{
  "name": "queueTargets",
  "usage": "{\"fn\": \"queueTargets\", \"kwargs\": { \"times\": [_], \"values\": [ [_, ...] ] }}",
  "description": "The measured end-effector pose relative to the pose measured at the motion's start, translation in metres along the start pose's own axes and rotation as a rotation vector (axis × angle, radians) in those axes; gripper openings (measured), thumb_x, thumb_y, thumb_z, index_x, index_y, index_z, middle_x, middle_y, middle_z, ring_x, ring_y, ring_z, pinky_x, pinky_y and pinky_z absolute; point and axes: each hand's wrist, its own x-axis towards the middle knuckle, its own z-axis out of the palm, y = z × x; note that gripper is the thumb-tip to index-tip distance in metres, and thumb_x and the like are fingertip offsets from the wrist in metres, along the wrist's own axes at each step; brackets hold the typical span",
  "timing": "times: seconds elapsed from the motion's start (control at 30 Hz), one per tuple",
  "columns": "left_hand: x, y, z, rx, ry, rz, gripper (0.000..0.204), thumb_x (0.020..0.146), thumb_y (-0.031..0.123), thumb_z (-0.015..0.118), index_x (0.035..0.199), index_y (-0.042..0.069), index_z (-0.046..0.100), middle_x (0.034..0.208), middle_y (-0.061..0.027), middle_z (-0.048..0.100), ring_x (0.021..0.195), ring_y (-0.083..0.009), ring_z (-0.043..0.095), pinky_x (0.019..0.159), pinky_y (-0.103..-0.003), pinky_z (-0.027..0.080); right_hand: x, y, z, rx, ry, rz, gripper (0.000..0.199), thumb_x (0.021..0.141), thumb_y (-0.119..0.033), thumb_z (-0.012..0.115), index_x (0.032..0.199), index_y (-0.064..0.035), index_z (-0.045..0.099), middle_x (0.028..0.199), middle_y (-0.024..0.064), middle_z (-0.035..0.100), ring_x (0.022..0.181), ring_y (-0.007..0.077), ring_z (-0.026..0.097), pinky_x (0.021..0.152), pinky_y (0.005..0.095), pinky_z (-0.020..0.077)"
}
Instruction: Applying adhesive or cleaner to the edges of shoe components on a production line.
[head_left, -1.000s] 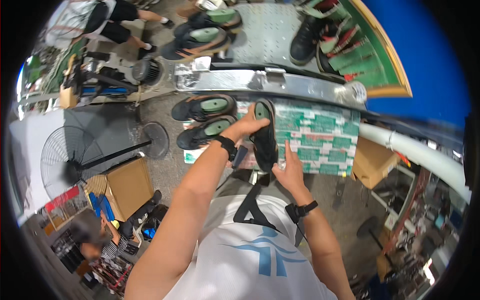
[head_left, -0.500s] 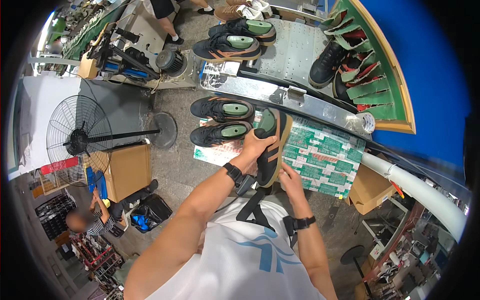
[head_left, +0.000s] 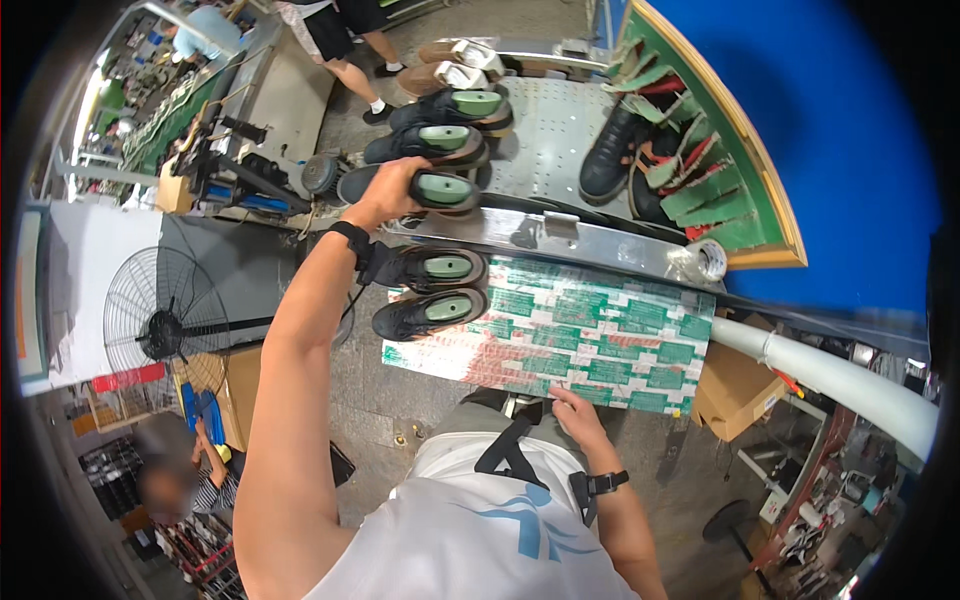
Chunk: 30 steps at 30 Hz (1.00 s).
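Observation:
My left hand reaches far forward and grips a black shoe with a green insole at the near edge of a grey metal conveyor. My right hand rests open on the near edge of a small work board covered in green and white patterned paper. Two more black shoes with green insoles lie side by side on the left end of that board, under my left forearm.
Further black and tan shoes ride on the conveyor. A green rack with boots stands at the right. A floor fan, cardboard boxes, a white pipe, a person beyond the conveyor, another crouching at left.
My left hand has carried the shoe from the patterned board forward onto the conveyor. My right hand has let go of it and dropped to the board's near edge.

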Motion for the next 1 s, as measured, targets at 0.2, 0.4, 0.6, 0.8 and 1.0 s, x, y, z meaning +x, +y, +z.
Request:
{"fn": "queueTargets", "kwargs": {
  "times": [0.2, 0.4, 0.6, 0.8, 1.0],
  "values": [
    [-0.025, 0.004, 0.018, 0.146, -0.047, -0.11, 0.079, 0.064, -0.002, 0.087, 0.138, 0.008, 0.063, 0.135, -0.0183, 0.067, 0.13, -0.0429, 0.061, 0.111, -0.051, 0.05, -0.003, 0.018, -0.006, 0.032, -0.014, 0.027, 0.046, 0.1, -0.021, 0.065, 0.141, -0.0013, 0.07, 0.136, 0.0133, 0.073, 0.126, 0.0217, 0.065, 0.108, 0.0346, 0.0493],
    [0.08, 0.171, 0.102, -0.098, 0.088, 0.014, 0.078, 0.08, 0.006, 0.085, 0.151, 0.001, 0.054, 0.153, -0.0263, 0.057, 0.147, -0.0447, 0.05, 0.123, -0.046, 0.04, -0.003, 0.016, -0.035, 0.109, -0.034, 0.055, 0.046, 0.098, -0.018, 0.066, 0.14, -0.0008, 0.07, 0.136, 0.0124, 0.072, 0.122, 0.0197, 0.066, 0.104, 0.034, 0.0516],
    [0.261, 0.163, 0.248, -0.756, 0.155, -0.241, 0.067, 0.08, 0.022, 0.095, 0.132, -0.001, 0.058, 0.126, -0.0197, 0.074, 0.11, -0.0285, 0.074, 0.097, -0.038, 0.057, -0.026, 0.037, -0.062, 0.137, 0.088, 0.013, 0.051, 0.091, -0.027, 0.071, 0.138, -0.0079, 0.072, 0.111, 0.0107, 0.073, 0.104, 0.022, 0.069, 0.092, 0.0368, 0.0544],
    [0.305, 0.136, 0.233, -0.689, 0.072, -0.452, 0.035, 0.079, 0.018, 0.094, 0.107, 0.002, 0.079, 0.096, -0.012, 0.081, 0.083, -0.0216, 0.077, 0.08, -0.035, 0.061, -0.049, 0.067, -0.088, 0.064, 0.183, 0.073, 0.048, 0.092, -0.024, 0.073, 0.138, -0.0093, 0.073, 0.111, 0.0027, 0.071, 0.094, 0.0133, 0.065, 0.087, 0.0302, 0.0536],
    [0.226, 0.184, 0.141, -1.284, -0.201, -0.462, 0.049, 0.096, 0.008, 0.077, 0.14, -0.007, 0.06, 0.131, -0.0185, 0.075, 0.109, -0.0328, 0.076, 0.094, -0.043, 0.064, -0.044, 0.068, -0.096, 0.026, 0.171, 0.08, 0.048, 0.093, -0.021, 0.072, 0.139, -0.0085, 0.073, 0.111, 0.0021, 0.07, 0.097, 0.0125, 0.064, 0.088, 0.03, 0.0531]
  ]
}}
